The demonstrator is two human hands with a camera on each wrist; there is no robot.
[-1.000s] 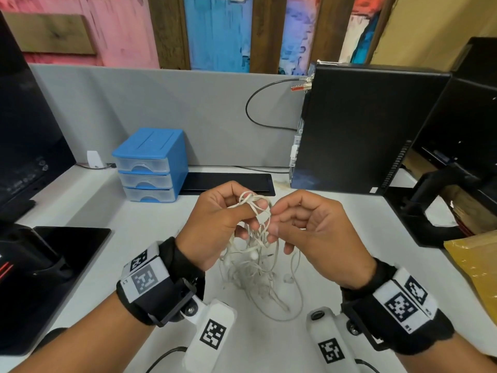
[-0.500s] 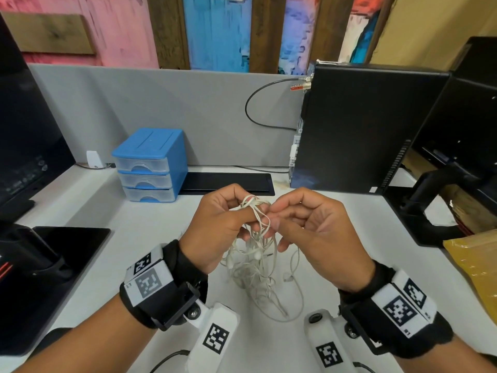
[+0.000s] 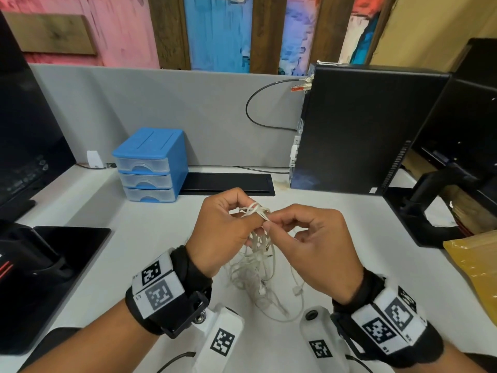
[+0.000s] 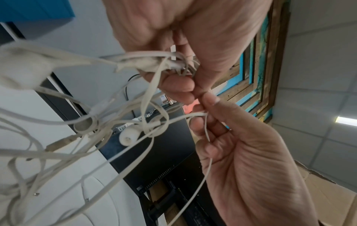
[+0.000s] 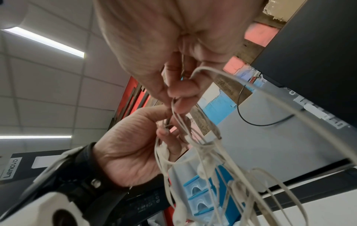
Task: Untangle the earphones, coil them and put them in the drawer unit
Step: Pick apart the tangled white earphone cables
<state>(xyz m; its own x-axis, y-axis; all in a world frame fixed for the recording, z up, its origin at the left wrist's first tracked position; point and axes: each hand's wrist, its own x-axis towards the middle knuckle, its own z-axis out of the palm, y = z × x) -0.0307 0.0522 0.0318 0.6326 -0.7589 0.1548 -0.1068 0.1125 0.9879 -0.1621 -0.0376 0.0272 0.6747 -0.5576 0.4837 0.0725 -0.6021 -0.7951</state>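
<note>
Left hand (image 3: pixel 223 232) grips the earphones (image 3: pixel 255 265); right hand (image 3: pixel 309 246) now pinches one strand free, still badly tangled.

My left hand (image 4: pixel 189 27) at 12 o'clock pinches a bunch of white earphones (image 4: pixel 119 113) cord. My right hand (image 4: pixel 251 160) at 4 o'clock pinches one strand, fingertips touching the left's. Tangle spreads toward 9 o'clock, one earbud (image 4: pixel 128 137) hanging at centre. Blue drawer unit (image 4: pixel 36 9) corner at 11 o'clock.
</note>
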